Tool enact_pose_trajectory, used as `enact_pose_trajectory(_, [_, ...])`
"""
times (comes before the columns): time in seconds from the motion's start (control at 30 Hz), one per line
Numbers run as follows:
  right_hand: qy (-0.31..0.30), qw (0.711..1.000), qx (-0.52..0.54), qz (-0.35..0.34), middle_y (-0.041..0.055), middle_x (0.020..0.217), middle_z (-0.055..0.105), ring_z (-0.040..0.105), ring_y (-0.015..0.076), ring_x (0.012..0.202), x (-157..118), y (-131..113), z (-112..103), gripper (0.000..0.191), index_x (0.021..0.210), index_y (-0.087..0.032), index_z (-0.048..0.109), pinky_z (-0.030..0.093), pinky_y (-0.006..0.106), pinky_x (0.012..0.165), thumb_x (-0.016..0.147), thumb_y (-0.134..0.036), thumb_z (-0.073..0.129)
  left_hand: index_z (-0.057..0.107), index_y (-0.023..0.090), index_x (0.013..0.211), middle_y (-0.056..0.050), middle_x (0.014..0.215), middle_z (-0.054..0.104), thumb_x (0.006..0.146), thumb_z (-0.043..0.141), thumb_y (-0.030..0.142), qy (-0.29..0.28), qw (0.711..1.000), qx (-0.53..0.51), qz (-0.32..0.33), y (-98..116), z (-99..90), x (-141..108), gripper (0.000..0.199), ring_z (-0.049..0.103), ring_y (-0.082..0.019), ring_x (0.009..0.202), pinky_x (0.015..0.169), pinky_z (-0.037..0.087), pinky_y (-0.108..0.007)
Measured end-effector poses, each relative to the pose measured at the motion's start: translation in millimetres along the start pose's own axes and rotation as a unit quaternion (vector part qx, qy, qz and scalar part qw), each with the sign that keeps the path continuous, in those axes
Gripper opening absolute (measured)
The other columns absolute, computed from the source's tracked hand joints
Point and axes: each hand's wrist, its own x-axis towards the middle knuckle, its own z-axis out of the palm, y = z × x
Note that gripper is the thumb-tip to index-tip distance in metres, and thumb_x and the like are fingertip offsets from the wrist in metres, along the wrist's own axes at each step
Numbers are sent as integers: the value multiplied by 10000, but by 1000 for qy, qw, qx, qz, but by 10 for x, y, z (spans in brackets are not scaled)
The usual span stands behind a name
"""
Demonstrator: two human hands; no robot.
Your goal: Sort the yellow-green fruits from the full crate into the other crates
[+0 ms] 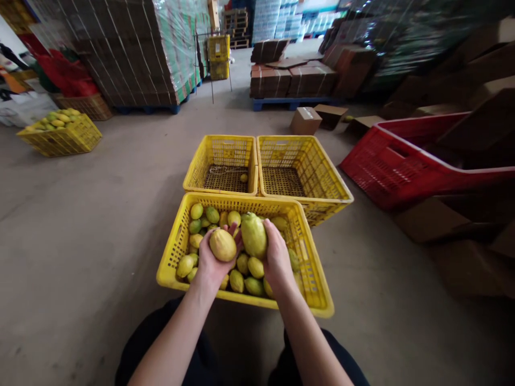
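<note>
Over a yellow plastic crate [311, 268] of papayas, each of my hands has one fruit. Resting in my left hand [208, 268], the rounder yellow papaya [222, 245] is cupped by curled fingers. A larger green-yellow papaya [253, 236] stands nearly upright against my right hand [278, 256], whose thumb shows along its side; the other fingers are mostly hidden. The two fruits are close together. Below them lie several smaller yellow and green papayas [237, 281], partly covered by my hands.
Just beyond stand two more yellow crates: the left crate [193, 163] holds one small fruit [243, 177], the right crate [328, 169] shows its bare floor. A red crate [374, 161] and cardboard boxes are at right. Another fruit-filled crate [72, 140] sits far left; wrapped pallets [132, 53] stand behind.
</note>
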Motion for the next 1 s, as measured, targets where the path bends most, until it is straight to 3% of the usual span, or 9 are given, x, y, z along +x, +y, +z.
enact_pose_trajectory(0.1, [12, 990, -104, -98, 50, 1054, 710, 636, 247, 1009, -17, -32, 3, 364, 1038, -233, 690, 506, 404, 949, 849, -535, 617, 644, 179, 935, -81, 914, 714, 757, 527, 236, -53, 998, 28, -34, -55, 1, -38, 220, 691, -250, 894, 848, 552, -402])
enact_pose_trajectory(0.2, [-50, 957, -212, -190, 94, 1150, 679, 609, 271, 1095, -87, -38, 66, 379, 1125, -235, 710, 452, 457, 1020, 899, -501, 562, 619, 181, 807, -35, 731, 661, 742, 550, 237, -10, 998, 48, -41, -110, -8, -21, 110, 653, -201, 707, 744, 545, -339])
enact_pose_trajectory(0.33, [-164, 918, -300, -200, 108, 1404, 554, 442, 349, 1347, -152, 28, 92, 409, 1182, -304, 735, 311, 574, 1137, 919, -538, 528, 621, 183, 729, -46, 695, 640, 772, 547, 239, -7, 998, 52, -23, -114, -70, 84, 103, 643, -214, 722, 682, 511, -307])
enact_pose_trajectory(0.47, [-254, 882, -309, -249, 111, 1561, 413, 220, 450, 1472, -158, 30, 79, 638, 1198, -288, 727, 207, 670, 1164, 608, -479, 876, 600, 212, 646, 2, 595, 592, 804, 574, 230, -36, 996, 57, 53, -19, -142, 179, 162, 601, -176, 633, 633, 487, -277])
enact_pose_trajectory(0.6, [-256, 901, -201, -286, 113, 1381, 610, 369, 410, 1422, -201, -91, 103, 537, 1109, -272, 755, 268, 616, 1168, 595, -313, 902, 699, 191, 930, -21, 711, 679, 834, 537, 266, -68, 994, 59, 60, 98, -77, 195, 203, 680, -198, 738, 750, 540, -302])
enact_pose_trajectory(0.7, [-191, 949, -93, -232, 90, 1134, 709, 602, 339, 1170, -197, -185, 54, 486, 1050, -254, 760, 465, 486, 1044, 585, -284, 897, 675, 172, 1118, -75, 917, 732, 886, 546, 347, -98, 991, 68, 55, 147, 46, 153, 317, 708, -238, 880, 848, 551, -354])
enact_pose_trajectory(0.8, [-111, 988, 20, -103, 32, 976, 718, 667, 227, 866, -80, -220, -49, 465, 1027, -265, 735, 573, 338, 778, 591, -324, 885, 665, 176, 1123, -73, 890, 725, 932, 521, 381, -77, 994, 52, 57, 186, 130, 110, 315, 708, -225, 788, 794, 574, -366])
enact_pose_trajectory(0.9, [-62, 986, 150, 22, -2, 874, 716, 658, 181, 777, 60, -210, -96, 371, 942, -258, 714, 576, 281, 677, 625, -389, 854, 640, 156, 1192, -84, 858, 715, 969, 455, 396, -86, 995, 19, 37, 228, 123, 97, 377, 700, -208, 732, 696, 588, -337])
enact_pose_trajectory(1.0, [-77, 964, 220, 126, 15, 892, 728, 675, 197, 834, 93, -198, -40, 305, 894, -227, 705, 595, 311, 717, 669, -405, 809, 580, 165, 1313, -101, 919, 721, 977, 414, 306, -109, 994, -21, 10, 242, 66, 112, 401, 713, -196, 785, 677, 586, -292])
